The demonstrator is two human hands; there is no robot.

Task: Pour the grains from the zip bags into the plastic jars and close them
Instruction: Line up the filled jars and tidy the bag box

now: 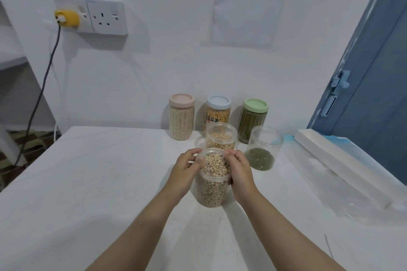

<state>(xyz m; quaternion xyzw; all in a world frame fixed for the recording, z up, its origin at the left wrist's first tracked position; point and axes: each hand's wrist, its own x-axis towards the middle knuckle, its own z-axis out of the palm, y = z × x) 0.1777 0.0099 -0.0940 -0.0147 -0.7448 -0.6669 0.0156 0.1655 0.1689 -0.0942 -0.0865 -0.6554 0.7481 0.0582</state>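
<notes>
A clear plastic jar [210,193] full of pale speckled beans stands on the table in front of me. A clear lid [214,161] lies over its mouth. My left hand [187,169] grips the rim from the left and my right hand [240,171] grips it from the right. Just behind it stands a clear jar of yellow beans [221,138], its lid hard to make out. To the right is a clear jar [263,149] holding a low layer of green beans; it looks open.
Three tall filled jars stand at the wall: pink lid [182,116], blue lid [218,110], green lid [255,116]. A long white box [326,149] and flat clear zip bags [343,193] lie at the right. A blue door [374,72] is on the right, and a wall socket [90,16] with a cable on the left.
</notes>
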